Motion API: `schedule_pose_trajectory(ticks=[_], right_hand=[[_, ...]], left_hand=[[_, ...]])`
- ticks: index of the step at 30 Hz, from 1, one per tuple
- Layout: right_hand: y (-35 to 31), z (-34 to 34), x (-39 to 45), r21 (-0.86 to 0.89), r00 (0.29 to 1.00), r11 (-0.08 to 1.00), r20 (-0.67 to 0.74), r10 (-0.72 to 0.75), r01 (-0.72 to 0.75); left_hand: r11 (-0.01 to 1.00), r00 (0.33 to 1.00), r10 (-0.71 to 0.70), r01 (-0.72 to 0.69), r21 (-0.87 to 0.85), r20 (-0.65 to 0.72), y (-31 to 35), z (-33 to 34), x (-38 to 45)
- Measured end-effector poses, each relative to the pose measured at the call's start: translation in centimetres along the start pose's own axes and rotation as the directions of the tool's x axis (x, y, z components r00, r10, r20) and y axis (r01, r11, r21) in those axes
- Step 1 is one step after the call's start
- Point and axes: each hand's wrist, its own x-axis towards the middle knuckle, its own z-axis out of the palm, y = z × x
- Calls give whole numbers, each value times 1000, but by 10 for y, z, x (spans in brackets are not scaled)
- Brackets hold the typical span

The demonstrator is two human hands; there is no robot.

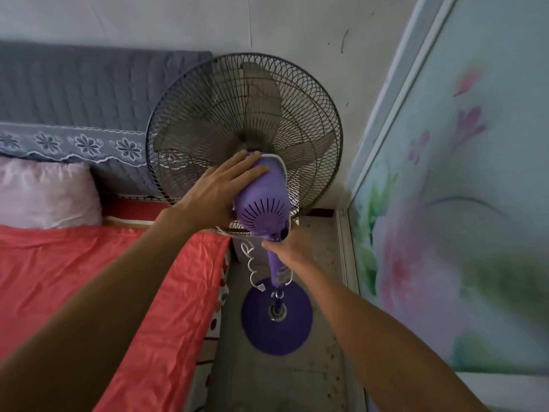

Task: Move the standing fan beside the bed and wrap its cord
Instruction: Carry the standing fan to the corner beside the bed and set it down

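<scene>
A purple standing fan (263, 200) stands on the floor strip between the bed (89, 278) and the flowered wall, its grey grille (243, 114) facing the corner. My left hand (219, 194) lies over the left side of the purple motor housing, fingers spread along it. My right hand (292, 248) grips the purple neck just under the housing. The white cord (252, 263) hangs in loose curls beside the pole, and its plug dangles above the round purple base (276, 334).
The bed has a coral-red sheet, a pink pillow (44, 194) and a grey quilted headboard cover (89, 90). A wall panel with painted flowers (460, 203) closes the right side. The concrete floor (282, 382) gap is narrow.
</scene>
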Motion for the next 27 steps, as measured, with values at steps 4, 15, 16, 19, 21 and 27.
schedule_pose_trajectory(ticks=[4, 15, 16, 19, 21, 27], right_hand=[[-5, -7, 12, -69, 987, 993, 133, -91, 101], [-17, -20, 38, -119, 962, 975, 225, -156, 186], [-14, -17, 32, -93, 974, 978, 143, -174, 188], [-12, -4, 19, -19, 982, 982, -35, -186, 186], [-17, 0, 22, -20, 982, 983, -40, -184, 183], [-26, -12, 49, -133, 975, 971, 128, -180, 196]], left_hand=[[995, 997, -19, 26, 100, -72, -1, -6, -18], [989, 977, -110, 126, 80, -181, 9, -8, -18], [988, 977, -112, 129, 86, -181, 12, -7, -13], [982, 974, -137, 158, 107, -182, 17, -7, -5], [976, 965, -161, 187, 115, -208, 16, -8, -7], [930, 909, -310, 350, 109, -278, 26, 1, -19]])
